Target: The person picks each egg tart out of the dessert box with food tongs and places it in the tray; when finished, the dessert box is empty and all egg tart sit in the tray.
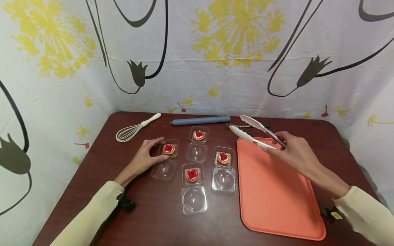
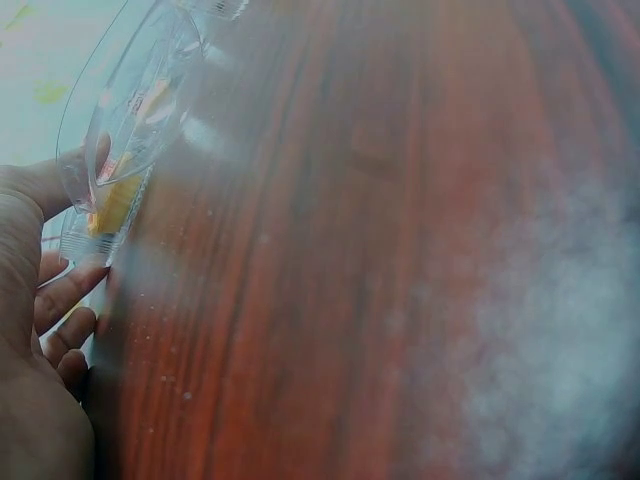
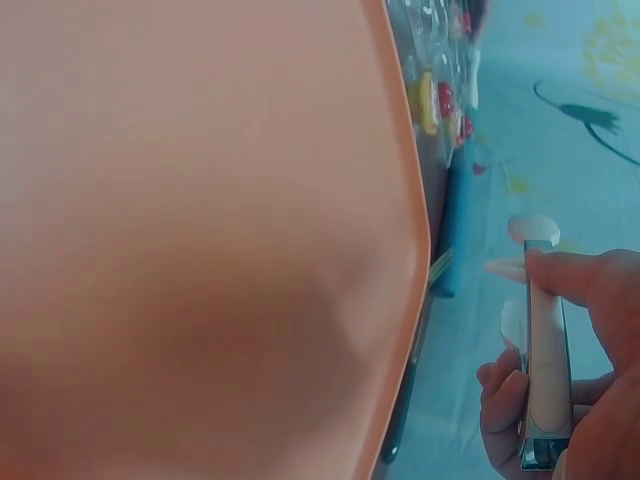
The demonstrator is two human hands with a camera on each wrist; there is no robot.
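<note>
My left hand [image 1: 142,159] holds the leftmost clear plastic container [image 1: 175,143], thumb at the near side and fingers at the far side. Inside it sits a small tart [image 1: 168,149] with red topping; its hinged lid [image 1: 164,170] lies folded open towards me. The left wrist view shows that thumb and fingers [image 2: 68,295] at the container's edges. Over the orange tray [image 1: 274,194], my right hand [image 1: 297,152] grips metal tongs [image 1: 261,128] with pale scalloped tips. The tongs' arms are spread with nothing between them. In the right wrist view the thumb presses the tongs [image 3: 547,350].
Further lidded containers stand in the middle, each with a tart: one at the back [image 1: 198,135], one on the right [image 1: 223,158], one nearer [image 1: 192,175]. A whisk [image 1: 135,129], a blue-grey rod [image 1: 201,120] and a fork [image 1: 246,126] lie along the back. Patterned cloth hangs behind.
</note>
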